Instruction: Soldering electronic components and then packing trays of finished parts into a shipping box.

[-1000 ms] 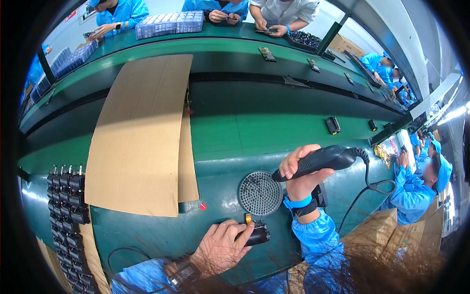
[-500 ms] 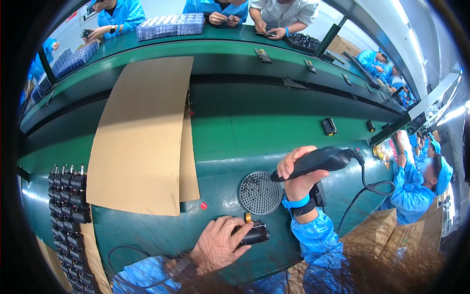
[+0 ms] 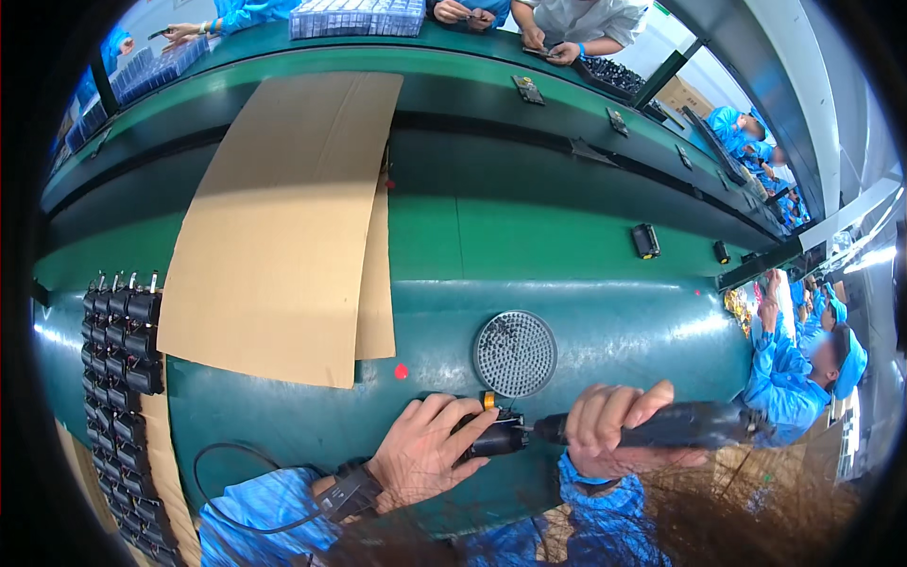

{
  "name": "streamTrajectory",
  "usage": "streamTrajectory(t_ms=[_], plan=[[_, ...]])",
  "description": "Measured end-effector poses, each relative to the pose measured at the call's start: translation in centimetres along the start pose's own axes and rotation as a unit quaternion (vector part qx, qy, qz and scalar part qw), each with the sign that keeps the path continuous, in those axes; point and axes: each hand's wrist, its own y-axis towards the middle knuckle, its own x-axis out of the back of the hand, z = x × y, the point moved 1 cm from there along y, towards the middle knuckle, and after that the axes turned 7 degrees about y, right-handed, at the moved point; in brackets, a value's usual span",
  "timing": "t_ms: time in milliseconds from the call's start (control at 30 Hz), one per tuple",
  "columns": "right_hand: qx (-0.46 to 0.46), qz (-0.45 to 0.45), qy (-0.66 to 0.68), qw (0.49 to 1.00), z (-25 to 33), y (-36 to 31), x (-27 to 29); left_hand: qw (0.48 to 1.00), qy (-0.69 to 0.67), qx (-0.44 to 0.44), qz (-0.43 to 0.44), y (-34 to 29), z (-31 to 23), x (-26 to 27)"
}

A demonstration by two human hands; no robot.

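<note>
My left hand (image 3: 427, 455) is wrapped round a small black cylindrical housing (image 3: 496, 438) lying on the bench, its fingers over the left part. A short orange flex ribbon (image 3: 488, 400) sticks up from the housing. In my right hand (image 3: 614, 430) is a black electric screwdriver (image 3: 690, 425), held level with its bit pointing left. The bit reaches the right end of the housing; whether a screw sits there is too small to tell. Just beyond the housing stands a round grey perforated screw tray (image 3: 531, 373), with dark small screws at its far left part.
Large cardboard sheets (image 3: 274, 227) lean at centre left. Rows of black housings (image 3: 118, 378) stand at the far left. A red dot (image 3: 402, 371) lies beside the cardboard. Another black housing (image 3: 645, 241) rests on the green belt. Co-workers sit opposite and at the right (image 3: 803, 364).
My right hand has brought the screwdriver from beside the screw tray down towards me, swinging its bit to the housing's right end. My left hand keeps its hold. The view has shifted slightly.
</note>
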Motion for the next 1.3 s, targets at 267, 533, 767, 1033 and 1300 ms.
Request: streamTrajectory(t_ms=[267, 533, 767, 1033, 1300], plan=[[-0.01, 0.004, -0.009, 1.0, -1.3, -2.2, 0.7, 1.0, -0.014, 0.005, 0.007, 0.1, -0.1, 0.0], [-0.037, 0.03, -0.069, 0.996, -1.8, -2.0, 0.8, 1.0, -0.013, 0.005, 0.013, 0.0, 0.1, -0.1], [-0.041, 0.052, -0.063, 0.996, -2.2, -2.0, 0.7, 1.0, -0.011, 0.004, 0.016, 0.1, -0.1, 0.1], [0.002, 0.031, -0.056, 0.998, -3.7, -2.2, 0.6, 1.0, -0.01, 0.008, 0.014, -0.1, -0.1, 0.1], [-0.043, 0.054, -0.067, 0.995, -2.6, -2.3, 1.0, 1.0, 0.012, 0.007, 0.006, -0.5, -0.2, 0.0]])
